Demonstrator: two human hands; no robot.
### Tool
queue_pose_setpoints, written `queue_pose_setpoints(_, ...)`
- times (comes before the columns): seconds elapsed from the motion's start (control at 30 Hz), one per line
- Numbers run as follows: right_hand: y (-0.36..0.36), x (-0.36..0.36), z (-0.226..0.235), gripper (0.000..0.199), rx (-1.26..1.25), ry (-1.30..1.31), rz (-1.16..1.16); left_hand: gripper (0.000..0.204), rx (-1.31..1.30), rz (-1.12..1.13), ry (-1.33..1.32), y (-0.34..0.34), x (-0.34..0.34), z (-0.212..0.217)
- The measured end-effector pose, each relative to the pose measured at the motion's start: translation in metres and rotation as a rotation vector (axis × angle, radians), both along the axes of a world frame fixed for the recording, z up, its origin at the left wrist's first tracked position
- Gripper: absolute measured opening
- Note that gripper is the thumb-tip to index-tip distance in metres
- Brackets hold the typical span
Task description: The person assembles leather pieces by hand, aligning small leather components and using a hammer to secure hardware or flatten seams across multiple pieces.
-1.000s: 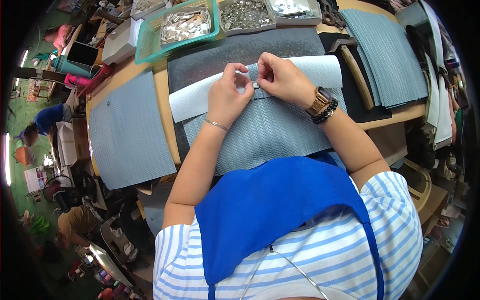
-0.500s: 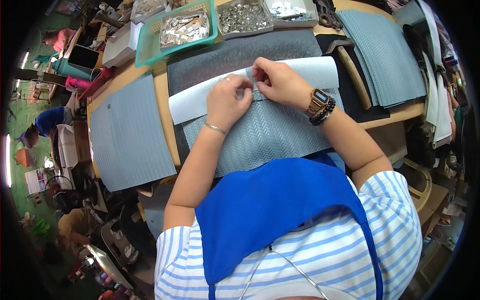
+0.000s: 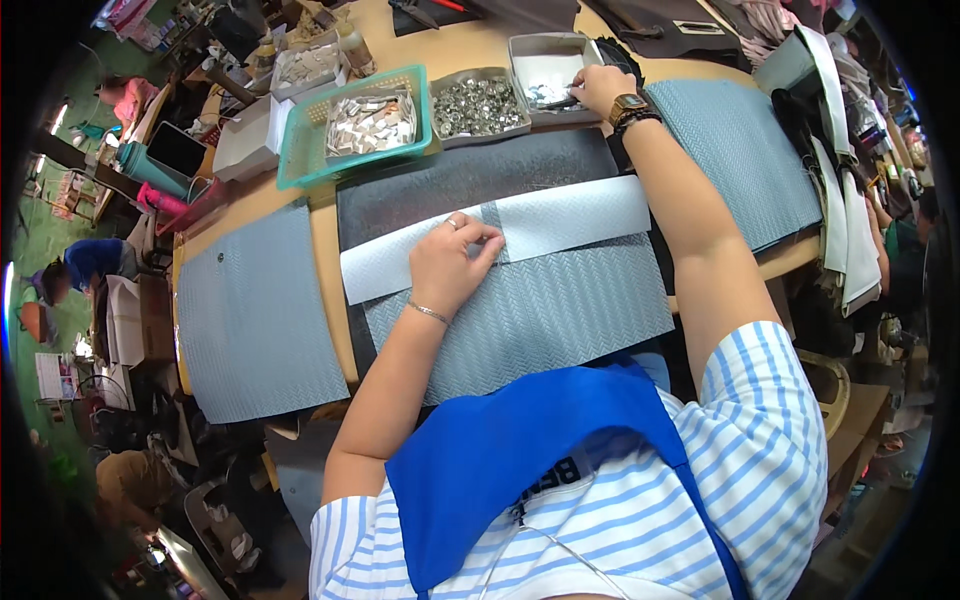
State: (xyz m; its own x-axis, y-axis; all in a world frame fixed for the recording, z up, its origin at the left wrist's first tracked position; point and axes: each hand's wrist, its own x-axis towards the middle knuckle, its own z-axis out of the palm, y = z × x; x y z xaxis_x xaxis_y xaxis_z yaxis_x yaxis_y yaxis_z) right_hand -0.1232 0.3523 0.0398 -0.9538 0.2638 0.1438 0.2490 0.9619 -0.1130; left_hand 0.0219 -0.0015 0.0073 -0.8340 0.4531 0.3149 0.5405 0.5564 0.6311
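My left hand (image 3: 452, 262) rests on the folded-back white flap (image 3: 575, 215) of a grey-blue woven-textured sheet (image 3: 545, 310). Its thumb and fingertips are pinched together beside a short grey strip (image 3: 491, 214) that crosses the flap. Whatever lies between those fingertips is hidden. My right hand (image 3: 606, 92) reaches over the rim of a white box (image 3: 553, 45) at the back, fingers curled down at small shiny pieces (image 3: 545, 92) inside. I cannot make out what those fingers pinch. A dark board (image 3: 470, 168) lies under the sheet.
Left of the white box stand a tray of metal fittings (image 3: 478, 105) and a green basket (image 3: 285, 165) holding pale chips (image 3: 372, 122). Grey-blue sheets lie at left (image 3: 260, 320) and in a stack at right (image 3: 735, 160). A bottle (image 3: 354, 50) stands behind the basket.
My right hand has left the strip on the flap and moved up and right to the white box. My left hand stays by the strip. The view has shifted, and my right arm covers the hammer.
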Motion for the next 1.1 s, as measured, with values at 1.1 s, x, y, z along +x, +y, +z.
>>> queue_pose_setpoints(1.1, -0.161, 0.175, -0.011, 0.019, -0.817, 0.041, 0.566, 0.037, 0.152, -0.076, -0.179, -0.016, -0.007, -0.007)
